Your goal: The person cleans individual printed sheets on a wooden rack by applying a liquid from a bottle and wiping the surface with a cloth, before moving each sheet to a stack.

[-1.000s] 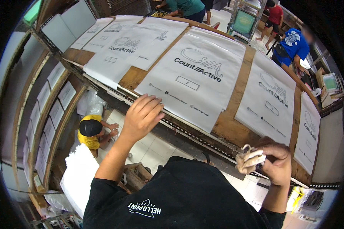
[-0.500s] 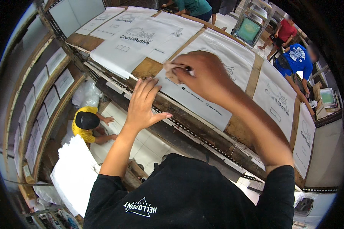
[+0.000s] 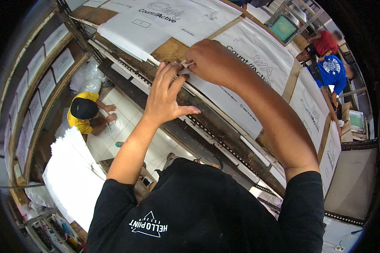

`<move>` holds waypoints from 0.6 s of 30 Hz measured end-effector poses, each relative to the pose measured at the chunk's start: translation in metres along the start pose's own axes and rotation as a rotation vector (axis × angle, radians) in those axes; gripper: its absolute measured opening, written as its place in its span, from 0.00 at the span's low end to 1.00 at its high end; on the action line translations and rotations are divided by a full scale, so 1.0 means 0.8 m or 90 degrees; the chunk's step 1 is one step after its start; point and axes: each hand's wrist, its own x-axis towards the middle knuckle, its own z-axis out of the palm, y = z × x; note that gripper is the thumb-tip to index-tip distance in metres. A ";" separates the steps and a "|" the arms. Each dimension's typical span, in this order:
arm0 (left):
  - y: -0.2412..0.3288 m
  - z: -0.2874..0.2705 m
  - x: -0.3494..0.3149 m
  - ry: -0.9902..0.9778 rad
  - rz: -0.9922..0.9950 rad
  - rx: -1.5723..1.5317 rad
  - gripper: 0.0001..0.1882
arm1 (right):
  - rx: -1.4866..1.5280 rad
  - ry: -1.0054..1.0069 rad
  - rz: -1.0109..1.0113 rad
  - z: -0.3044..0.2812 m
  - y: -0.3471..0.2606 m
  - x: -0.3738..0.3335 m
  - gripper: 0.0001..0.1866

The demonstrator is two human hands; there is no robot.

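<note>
My right hand is closed around a pale crumpled rag, of which only a small bit shows. It rests on the near left corner of a printed white plastic sheet lying on a long wooden table. My left hand is beside it at the table's near edge. Its fingers are stretched out, its thumb stands apart, and it holds nothing. The fingertips lie close to the sheet's corner; whether they press on it I cannot tell. Another printed sheet lies to the left.
More printed sheets lie along the table to the right. A metal perforated rail runs along its near side. Below left, a person in yellow crouches near a white paper stack. Wooden racks stand left; people work at far right.
My right hand has moved toward the sheet's near left corner, closer to my left hand, and the rag is more hidden. The whole view has shifted. The crouching person's hands have moved.
</note>
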 end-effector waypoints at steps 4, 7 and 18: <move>-0.001 0.003 0.005 0.008 0.002 0.004 0.51 | -0.015 -0.094 0.036 -0.014 0.002 -0.017 0.08; -0.001 0.005 0.007 0.016 0.003 0.007 0.51 | -0.007 -0.099 0.047 -0.022 0.005 -0.051 0.08; 0.002 0.011 0.008 0.028 -0.011 0.006 0.51 | 0.031 -0.153 0.099 -0.054 0.004 -0.153 0.08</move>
